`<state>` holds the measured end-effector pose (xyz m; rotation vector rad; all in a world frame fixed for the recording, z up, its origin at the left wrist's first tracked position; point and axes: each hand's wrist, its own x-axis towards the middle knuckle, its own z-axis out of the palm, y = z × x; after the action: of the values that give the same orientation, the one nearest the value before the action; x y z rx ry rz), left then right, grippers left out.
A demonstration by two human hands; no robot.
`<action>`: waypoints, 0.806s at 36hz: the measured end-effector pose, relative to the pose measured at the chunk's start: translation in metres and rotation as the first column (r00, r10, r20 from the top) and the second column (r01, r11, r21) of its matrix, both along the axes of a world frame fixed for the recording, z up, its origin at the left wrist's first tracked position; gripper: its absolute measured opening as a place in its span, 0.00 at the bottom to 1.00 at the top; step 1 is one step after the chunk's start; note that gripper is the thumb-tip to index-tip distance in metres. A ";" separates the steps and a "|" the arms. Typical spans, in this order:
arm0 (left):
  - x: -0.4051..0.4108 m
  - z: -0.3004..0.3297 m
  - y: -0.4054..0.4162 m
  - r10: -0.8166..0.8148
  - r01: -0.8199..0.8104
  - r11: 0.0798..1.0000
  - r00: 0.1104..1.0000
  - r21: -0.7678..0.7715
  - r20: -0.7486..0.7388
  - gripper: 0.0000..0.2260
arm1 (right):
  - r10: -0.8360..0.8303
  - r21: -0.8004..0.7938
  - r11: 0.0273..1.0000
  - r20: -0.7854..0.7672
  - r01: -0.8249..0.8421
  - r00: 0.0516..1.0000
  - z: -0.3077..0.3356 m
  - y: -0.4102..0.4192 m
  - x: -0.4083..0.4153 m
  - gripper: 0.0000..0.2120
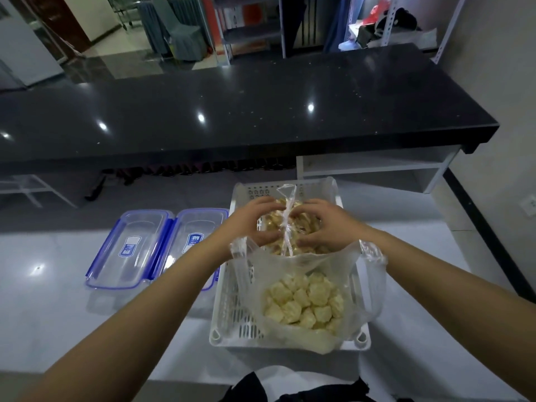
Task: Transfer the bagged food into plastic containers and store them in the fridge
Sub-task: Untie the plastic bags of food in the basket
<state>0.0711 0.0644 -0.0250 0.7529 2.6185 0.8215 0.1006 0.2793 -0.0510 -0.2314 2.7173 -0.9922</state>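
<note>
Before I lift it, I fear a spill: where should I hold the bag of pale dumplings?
Gather both loops of the dumpling bag from above. Its mouth gapes upward and the load sags low in the basket, so lifting by the loops should keep it upright.

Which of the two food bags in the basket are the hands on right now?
The far bag, holding golden-brown pieces: the left hand and right hand grip it from either side. The near bag of pale yellow pieces lies untouched.

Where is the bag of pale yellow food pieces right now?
In the head view, the bag of pale pieces lies in the near end of the white basket, right of the plastic containers.
</note>
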 end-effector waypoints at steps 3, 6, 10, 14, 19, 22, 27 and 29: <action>-0.004 -0.003 0.008 -0.098 0.086 0.981 0.993 -0.171 -0.065 0.24 | -0.064 0.032 0.997 -0.042 0.065 0.997 -0.003 -0.003 0.003 0.25; -0.008 -0.006 0.012 -0.117 0.077 0.971 0.979 -0.227 -0.167 0.20 | -0.140 0.019 0.990 -0.103 0.143 0.985 -0.005 -0.005 0.003 0.19; -0.014 -0.009 0.015 -0.126 0.062 0.971 0.954 -0.232 -0.273 0.14 | -0.164 0.025 0.985 -0.148 0.170 0.975 -0.005 -0.004 0.001 0.05; -0.016 -0.009 0.019 -0.112 0.051 0.977 0.947 -0.205 -0.300 0.08 | -0.131 0.067 0.987 -0.199 0.147 0.971 -0.002 -0.005 0.001 0.01; -0.017 -0.004 0.019 -0.066 0.023 0.990 0.951 -0.142 -0.302 0.08 | -0.133 0.057 0.987 -0.223 0.149 0.966 0.005 -0.001 -0.001 0.03; -0.014 0.000 0.015 0.039 -0.036 0.999 0.938 0.017 -0.345 0.07 | -0.181 -0.036 0.983 -0.247 0.178 0.952 0.009 0.005 -0.003 0.02; -0.004 -0.002 0.004 0.199 -0.116 0.962 0.917 0.248 -0.345 0.03 | -0.282 -0.194 0.951 -0.242 0.239 0.928 0.015 0.027 -0.012 0.02; -0.001 -0.007 -0.001 0.250 -0.160 0.943 0.920 0.293 -0.301 0.03 | -0.315 -0.226 0.938 -0.232 0.264 0.920 0.013 0.035 -0.014 0.02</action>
<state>0.0700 0.0636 -0.0321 0.7469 2.9673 1.2191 0.0864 0.3144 -0.0383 0.0129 2.9577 -1.4004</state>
